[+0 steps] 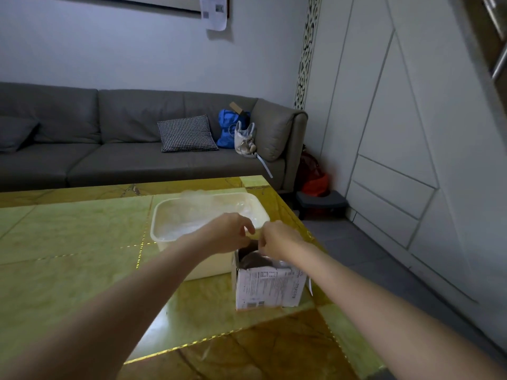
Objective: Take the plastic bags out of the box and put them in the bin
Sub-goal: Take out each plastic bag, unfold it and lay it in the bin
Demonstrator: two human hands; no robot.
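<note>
Plastic bags [192, 215], clear and crumpled, lie inside the cream rectangular plastic bin [164, 239]; more clear plastic shows at the open top of the small white printed cardboard box [270, 290], near a dark shape inside it that I cannot identify. The grey fabric sofa [123, 149] stands along the far wall. The desk [68, 242], with a glossy yellow-green marble-pattern top and thin gold lines, carries both the bin and the box. The bin stands toward the far right part of the desk, and the box stands just beside its near right corner, touching it or almost touching it. On the sofa rest a black-and-white checked cushion [188, 133], a blue bag [229, 128] and a pale grey handbag [245, 139]. Both bare forearms reach forward over the desk. The left hand [230, 229] is above the near rim of the bin, its fingers curled and pinched together. The right hand [277, 238] is over the open top of the box, fingers curled downward. Between the two hands there seems to be a thin clear film, but I cannot tell surely what each one is grasping.
</note>
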